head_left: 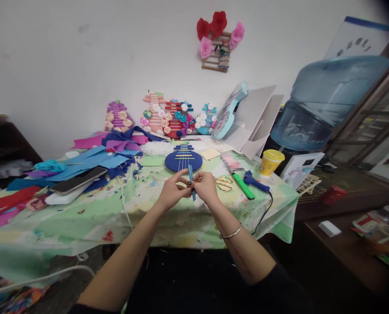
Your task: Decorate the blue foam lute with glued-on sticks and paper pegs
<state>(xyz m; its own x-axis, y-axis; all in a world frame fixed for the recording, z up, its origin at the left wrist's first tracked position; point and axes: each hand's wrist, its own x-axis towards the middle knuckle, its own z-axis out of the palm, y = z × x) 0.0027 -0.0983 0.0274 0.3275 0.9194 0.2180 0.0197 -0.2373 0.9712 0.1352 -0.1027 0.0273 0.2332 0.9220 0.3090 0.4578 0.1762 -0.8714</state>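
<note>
Between my two hands is a narrow blue strip (pixel 190 172), held upright over the table's front part; whether it is felt or paper I cannot make out. The fingers of my left hand (pixel 174 190) are pinched on it from the left. From the other side, my right hand (pixel 205 186) grips it with thumb and fingers. Just behind the strip lies a dark blue pipa-shaped craft piece (pixel 171 162) with pale strings and small crossbars. Gold-handled scissors (pixel 224 183) rest to the right of my right hand.
Right of the scissors lie a green utility knife (pixel 243 186) and a blue glue gun (pixel 256 181) with its cord, near a yellow-lidded cup (pixel 271 163). Felt sheets (pixel 83 162) and a phone (pixel 79 180) cover the left. Decorated instruments (pixel 173 124) line the wall.
</note>
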